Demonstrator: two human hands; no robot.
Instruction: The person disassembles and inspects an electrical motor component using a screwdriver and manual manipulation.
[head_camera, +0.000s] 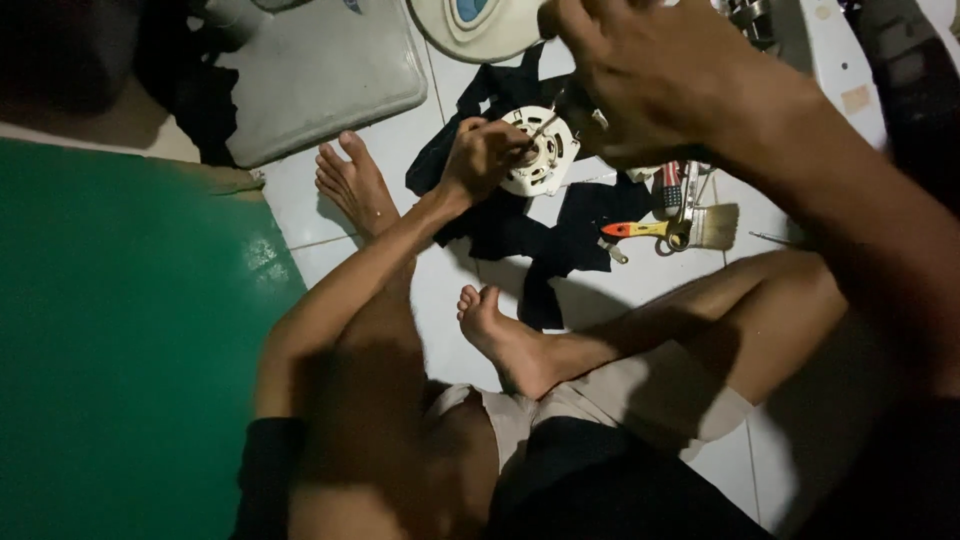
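Note:
I sit on a white tiled floor with a round white fan motor (540, 150) in front of me, resting on a black cloth (560, 235). My left hand (482, 155) grips the motor's left side. My right hand (650, 75) is raised close to the camera above the motor, fingers closed on the handle of a thin tool whose shaft (545, 125) points down at the motor's centre. My bare feet (355, 185) (500, 335) rest on the tiles beside the cloth.
A paintbrush with an orange and yellow handle (665, 228) and a red-handled screwdriver (671, 185) lie right of the motor. A grey plastic lid (320, 70) and a round white fan part (480, 25) sit at the back. A green surface (120, 340) fills the left.

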